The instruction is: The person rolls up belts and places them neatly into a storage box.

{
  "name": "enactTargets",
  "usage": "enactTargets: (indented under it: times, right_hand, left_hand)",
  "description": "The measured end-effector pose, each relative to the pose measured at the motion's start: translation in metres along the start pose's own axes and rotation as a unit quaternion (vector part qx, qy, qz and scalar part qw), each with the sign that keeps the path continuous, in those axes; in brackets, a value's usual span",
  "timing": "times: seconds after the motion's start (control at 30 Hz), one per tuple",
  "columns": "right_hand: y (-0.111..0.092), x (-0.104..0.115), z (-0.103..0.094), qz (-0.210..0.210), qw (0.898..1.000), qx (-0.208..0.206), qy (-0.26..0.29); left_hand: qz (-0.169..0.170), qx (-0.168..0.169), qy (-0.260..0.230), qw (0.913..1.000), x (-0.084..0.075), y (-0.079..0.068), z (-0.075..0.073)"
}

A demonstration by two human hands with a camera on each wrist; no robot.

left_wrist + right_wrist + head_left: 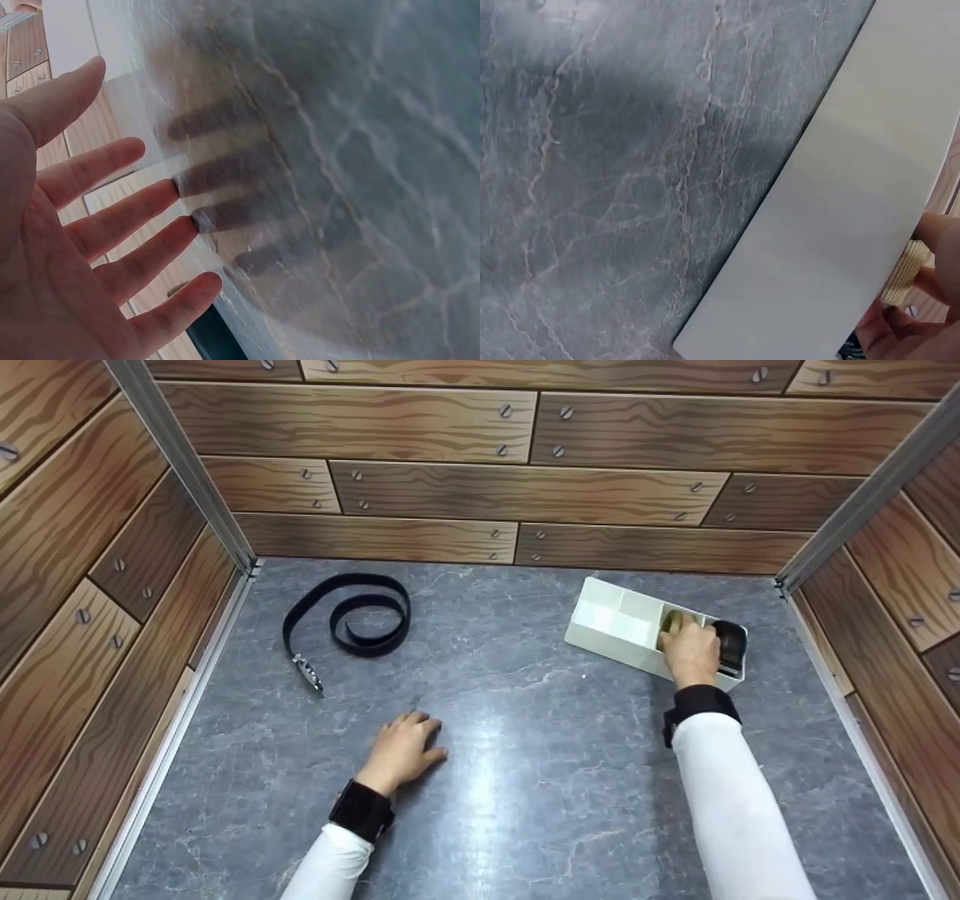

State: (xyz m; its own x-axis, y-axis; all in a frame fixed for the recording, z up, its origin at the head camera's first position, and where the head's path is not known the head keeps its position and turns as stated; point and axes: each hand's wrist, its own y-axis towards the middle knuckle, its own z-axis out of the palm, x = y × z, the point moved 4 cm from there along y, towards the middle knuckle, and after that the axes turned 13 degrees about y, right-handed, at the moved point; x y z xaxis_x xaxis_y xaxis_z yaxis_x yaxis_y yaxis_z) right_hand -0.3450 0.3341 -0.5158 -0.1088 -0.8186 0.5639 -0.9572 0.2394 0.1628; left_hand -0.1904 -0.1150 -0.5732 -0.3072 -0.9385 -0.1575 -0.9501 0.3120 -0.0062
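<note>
My right hand (691, 655) reaches into a white divided box (611, 651) at the right. Its thumb and fingers pinch a rolled yellowish woven belt (905, 274), which shows just above the box wall in the right wrist view. A dark roll (729, 645) fills the end compartment beside that hand. My left hand (401, 750) is low over the table left of centre, fingers spread and holding nothing; in the left wrist view the fingertips (184, 221) come down at the tabletop. Farther back on the left, a black belt (409, 615) lies loosely coiled, its silver buckle (307, 673) toward me.
The grey marbled tabletop (517, 810) is bounded by wood-print panels (435, 487) at the back and both sides. Metal posts (184, 465) stand at the back corners. Two left compartments of the box show their pale bottoms.
</note>
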Motion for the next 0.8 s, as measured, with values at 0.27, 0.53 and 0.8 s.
enactTargets:
  times: [0.27, 0.53, 0.8]
  right_hand:
    - [-0.004, -0.003, 0.0, 0.025, 0.999, -0.008, 0.036]
    - [-0.01, -0.002, -0.003, 0.026, 0.998, -0.025, 0.041]
    - [-0.016, 0.014, -0.006, 0.018, 0.999, -0.045, -0.019]
  left_hand:
    - [-0.004, 0.004, 0.002, 1.0, -0.001, 0.001, -0.001]
    - [0.0, 0.002, 0.001, 1.0, -0.001, 0.001, 0.0]
    - [-0.006, 0.013, -0.013, 0.9998, 0.005, 0.004, -0.001]
